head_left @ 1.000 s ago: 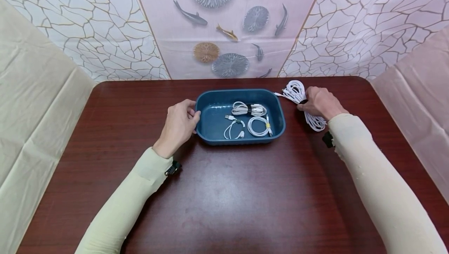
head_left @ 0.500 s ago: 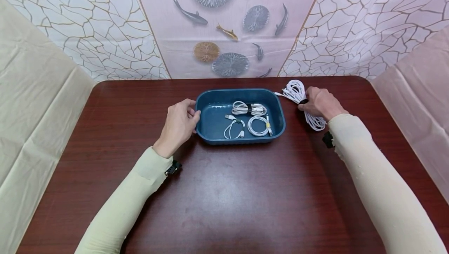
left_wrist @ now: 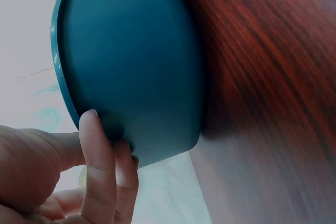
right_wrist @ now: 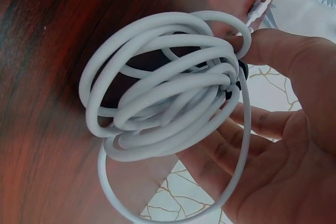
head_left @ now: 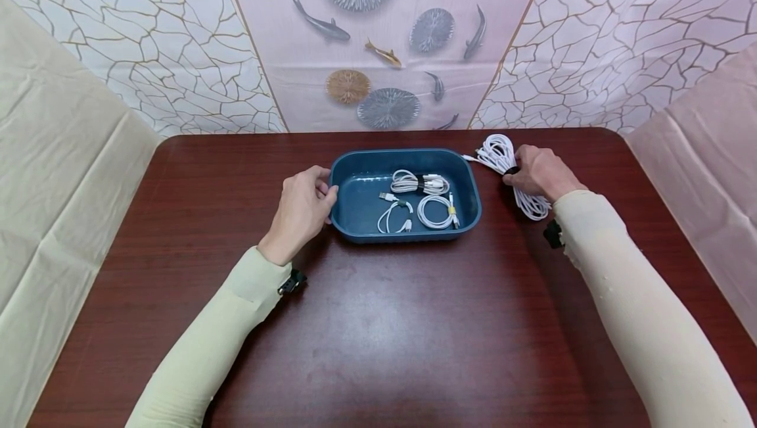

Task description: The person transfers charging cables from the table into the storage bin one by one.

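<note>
A blue plastic tray stands near the back of the table with three bundled white cables inside. My left hand pinches its left end, thumb at the rim and fingers against the outer wall, as the left wrist view shows on the tray. To the right of the tray, my right hand grips a thick coiled white cable round its black tie. In the right wrist view the loops of that cable fan out beside the palm, and its plug sticks out past the thumb.
Inside the tray lie a black-tied cable, a yellow-tied cable and a short USB cable. The dark wooden table meets a patterned cloth backdrop behind, with plain cloth at both sides.
</note>
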